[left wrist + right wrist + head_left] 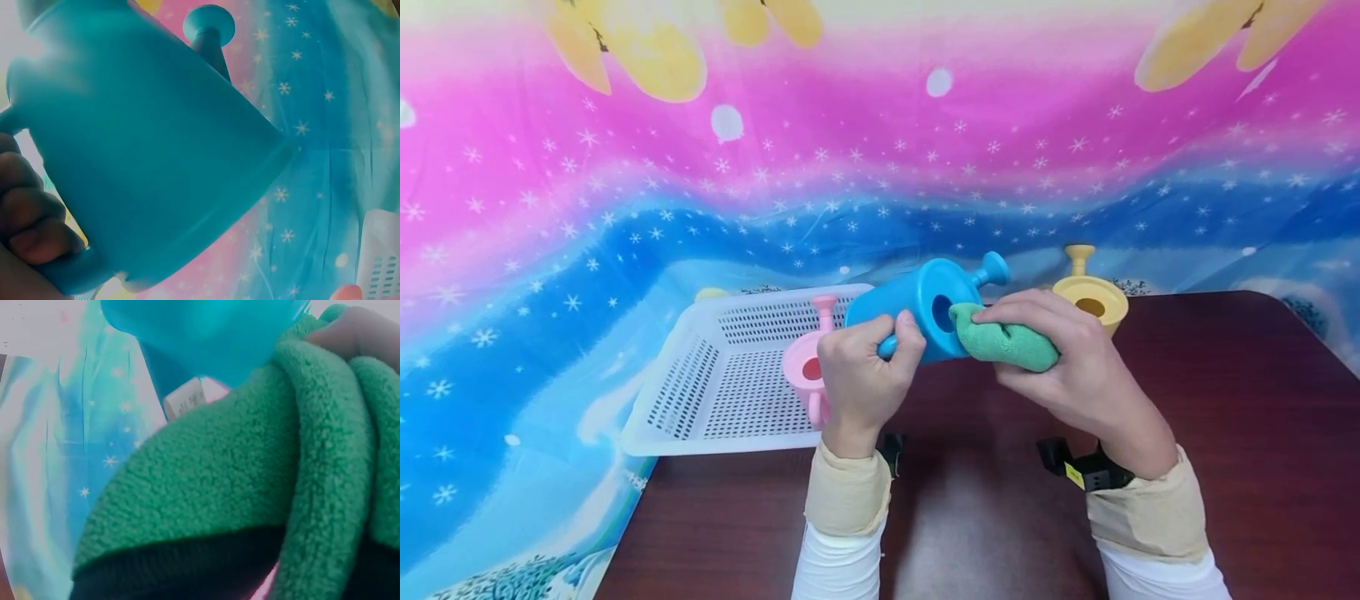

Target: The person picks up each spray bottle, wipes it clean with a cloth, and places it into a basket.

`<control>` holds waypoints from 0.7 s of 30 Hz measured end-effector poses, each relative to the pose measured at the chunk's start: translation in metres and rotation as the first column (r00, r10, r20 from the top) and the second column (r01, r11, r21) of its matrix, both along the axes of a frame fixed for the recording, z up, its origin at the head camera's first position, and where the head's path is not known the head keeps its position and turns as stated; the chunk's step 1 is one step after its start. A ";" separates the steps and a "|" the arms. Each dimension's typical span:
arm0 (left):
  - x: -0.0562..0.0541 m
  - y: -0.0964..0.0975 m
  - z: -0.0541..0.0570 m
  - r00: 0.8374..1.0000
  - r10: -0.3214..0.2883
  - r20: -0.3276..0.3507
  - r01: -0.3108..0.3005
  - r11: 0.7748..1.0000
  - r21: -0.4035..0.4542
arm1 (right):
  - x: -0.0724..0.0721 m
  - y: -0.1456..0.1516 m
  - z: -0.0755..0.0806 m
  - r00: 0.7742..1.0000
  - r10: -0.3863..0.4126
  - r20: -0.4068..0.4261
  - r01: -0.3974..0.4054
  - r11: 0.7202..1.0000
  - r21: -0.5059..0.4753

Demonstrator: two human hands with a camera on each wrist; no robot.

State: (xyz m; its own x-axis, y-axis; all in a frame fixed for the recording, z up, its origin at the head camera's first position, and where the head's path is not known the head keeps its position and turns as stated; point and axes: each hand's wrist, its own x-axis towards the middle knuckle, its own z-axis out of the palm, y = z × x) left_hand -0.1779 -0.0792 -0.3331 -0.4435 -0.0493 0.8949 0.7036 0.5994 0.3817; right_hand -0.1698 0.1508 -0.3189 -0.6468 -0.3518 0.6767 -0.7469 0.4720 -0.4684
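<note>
My left hand (868,375) grips the handle of a blue watering can (891,304), which is tilted so its round top opening faces right. The can's side fills much of the left wrist view, with the curled fingers (37,212) around the handle at the left. A folded green cloth (1011,340) is held in my right hand (1075,350), its tip right at the can's opening. Close up in the right wrist view, the fuzzy cloth (206,475) overlaps the can's blue rim.
A white perforated basket (658,400) stands on the left of the dark wooden table (1240,433). In its right part is a pink watering can (805,367). A yellow watering can (1093,304) stands behind my right hand. A patterned cloth backdrop (880,167) hangs behind the table.
</note>
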 end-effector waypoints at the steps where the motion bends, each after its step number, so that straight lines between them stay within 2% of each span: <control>1: 0.000 0.000 0.000 1.000 -0.007 -0.004 0.007 1.000 -0.013 | 0.000 0.000 0.000 1.000 -0.014 0.000 0.014 1.000 -0.005; 8: 0.001 0.001 0.000 0.997 -0.071 0.012 0.071 0.992 -0.100 | -0.003 -0.002 -0.002 0.995 -0.095 -0.002 0.095 0.994 -0.050; 13: 0.001 0.002 -0.001 0.995 -0.087 0.038 0.091 0.986 -0.143 | -0.005 -0.003 -0.003 0.990 -0.143 -0.007 0.142 0.987 -0.072; 17: 0.001 0.003 -0.001 0.997 -0.071 0.037 0.075 0.990 -0.119 | -0.005 -0.003 -0.003 0.991 -0.132 0.006 0.132 0.988 -0.076; 21: 0.000 0.004 0.000 1.000 -0.013 0.020 0.014 0.999 -0.048 | -0.004 -0.004 -0.002 0.997 -0.077 0.023 0.079 0.994 -0.071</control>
